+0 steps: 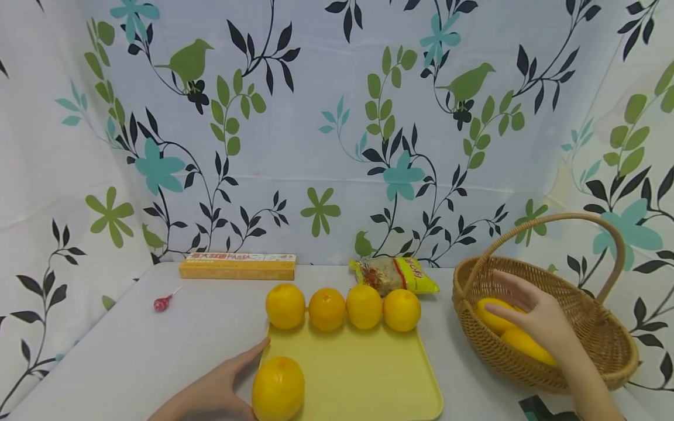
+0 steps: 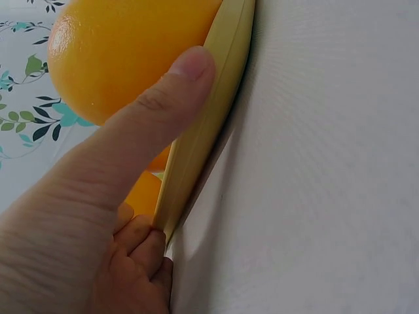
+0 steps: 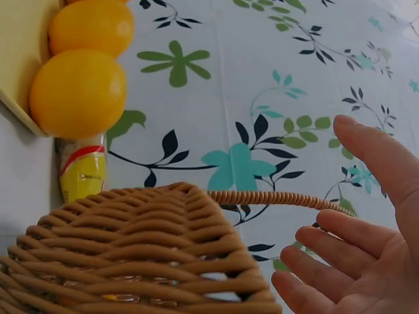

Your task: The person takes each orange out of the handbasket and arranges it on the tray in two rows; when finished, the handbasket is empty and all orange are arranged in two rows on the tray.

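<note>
My left hand (image 1: 223, 383) rests at the left edge of a yellow tray (image 1: 363, 374), its fingertips on the rim. In the left wrist view the thumb (image 2: 157, 104) lies straight along that rim, right against a large orange (image 1: 278, 389) at the tray's near left corner. A row of several oranges (image 1: 327, 310) lines the tray's far side. My right hand (image 1: 542, 318) hovers over a wicker basket (image 1: 605, 327), fingers spread and holding nothing. Below it in the basket lie yellow, elongated fruits (image 1: 528, 345), partly hidden by the hand.
A pasta box (image 1: 237, 268) lies at the back left, and a wrapped lollipop (image 1: 163, 302) in front of it. Behind the oranges is a yellow snack packet (image 1: 395, 276). The basket's tall handle (image 1: 568, 217) arches over its opening. A patterned cloth (image 1: 326, 146) hangs behind the table.
</note>
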Demonstrator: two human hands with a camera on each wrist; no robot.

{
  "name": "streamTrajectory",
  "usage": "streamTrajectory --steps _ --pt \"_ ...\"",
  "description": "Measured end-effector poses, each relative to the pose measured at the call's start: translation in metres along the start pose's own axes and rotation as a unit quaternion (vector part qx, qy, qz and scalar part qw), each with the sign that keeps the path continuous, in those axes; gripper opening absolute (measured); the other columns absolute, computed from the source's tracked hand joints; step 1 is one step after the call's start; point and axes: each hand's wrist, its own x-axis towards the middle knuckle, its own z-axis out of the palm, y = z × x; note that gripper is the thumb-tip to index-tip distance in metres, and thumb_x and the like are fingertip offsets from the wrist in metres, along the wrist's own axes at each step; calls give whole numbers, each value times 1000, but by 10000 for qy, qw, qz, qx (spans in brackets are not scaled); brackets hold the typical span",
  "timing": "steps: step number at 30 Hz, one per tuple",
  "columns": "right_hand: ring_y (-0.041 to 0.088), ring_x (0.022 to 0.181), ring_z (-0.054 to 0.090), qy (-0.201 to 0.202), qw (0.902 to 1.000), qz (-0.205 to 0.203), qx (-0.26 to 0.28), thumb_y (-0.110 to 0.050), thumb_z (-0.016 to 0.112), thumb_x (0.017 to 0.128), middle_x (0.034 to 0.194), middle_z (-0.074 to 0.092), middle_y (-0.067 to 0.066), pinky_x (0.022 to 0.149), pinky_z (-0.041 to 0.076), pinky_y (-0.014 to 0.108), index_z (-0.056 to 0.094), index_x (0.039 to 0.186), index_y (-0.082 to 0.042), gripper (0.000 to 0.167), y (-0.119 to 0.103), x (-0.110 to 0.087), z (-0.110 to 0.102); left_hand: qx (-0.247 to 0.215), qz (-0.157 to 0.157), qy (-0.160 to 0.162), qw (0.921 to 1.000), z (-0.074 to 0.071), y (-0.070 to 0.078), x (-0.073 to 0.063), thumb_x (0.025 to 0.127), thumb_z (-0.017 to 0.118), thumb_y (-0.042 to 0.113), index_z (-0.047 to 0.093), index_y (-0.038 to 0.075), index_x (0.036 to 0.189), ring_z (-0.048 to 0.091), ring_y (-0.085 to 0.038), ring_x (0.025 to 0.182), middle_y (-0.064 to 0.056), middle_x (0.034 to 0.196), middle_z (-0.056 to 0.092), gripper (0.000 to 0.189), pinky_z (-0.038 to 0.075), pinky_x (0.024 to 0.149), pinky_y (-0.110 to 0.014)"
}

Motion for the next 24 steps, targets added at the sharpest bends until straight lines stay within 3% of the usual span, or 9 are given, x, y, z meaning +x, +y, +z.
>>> streamTrajectory --steps 3,6,9,17,20,24 --pt "16 113 45 -58 9996 224 -167 -26 64 83 133 39 21 81 38 7 36 135 -2 64 7 1 -2 -86 -105 14 9999 1 1 -2 63 81 30 17 17 144 18 -41 127 -14 145 21 104 11 93 -68" --pt "38 116 38 -129 9990 320 -267 -27 63 84 133 38 23 92 41 29 34 136 -1 65 12 4 0 -133 -195 66 9997 1 1 -3 60 82 30 17 17 144 17 -42 127 -14 145 21 107 9 93 -68" --pt "43 117 34 -157 9988 375 -263 -28 64 84 133 36 26 91 33 54 33 136 0 67 15 7 1 -212 -300 103 9993 2 0 -4 59 82 30 18 18 144 17 -42 127 -14 145 21 108 9 92 -69" --pt "54 113 30 -582 9891 883 -1023 -39 62 82 133 27 34 85 31 65 28 137 3 77 26 3 -3 -502 -630 79 9967 7 1 -3 56 83 31 18 22 144 16 -44 126 -14 145 20 110 8 90 -70" --pt "57 109 29 -835 9814 958 -1440 -40 64 80 129 27 39 81 31 69 28 135 7 81 34 0 -5 -450 -625 73 9970 7 2 -3 54 83 32 19 23 144 17 -43 126 -13 145 20 111 8 90 -70" --pt "59 109 28 -1101 9763 962 -1593 -38 65 79 125 28 43 80 30 70 28 132 12 82 40 -3 -9 -319 -530 48 9981 6 3 -3 56 83 32 19 20 144 17 -43 126 -14 145 20 110 8 91 -70"
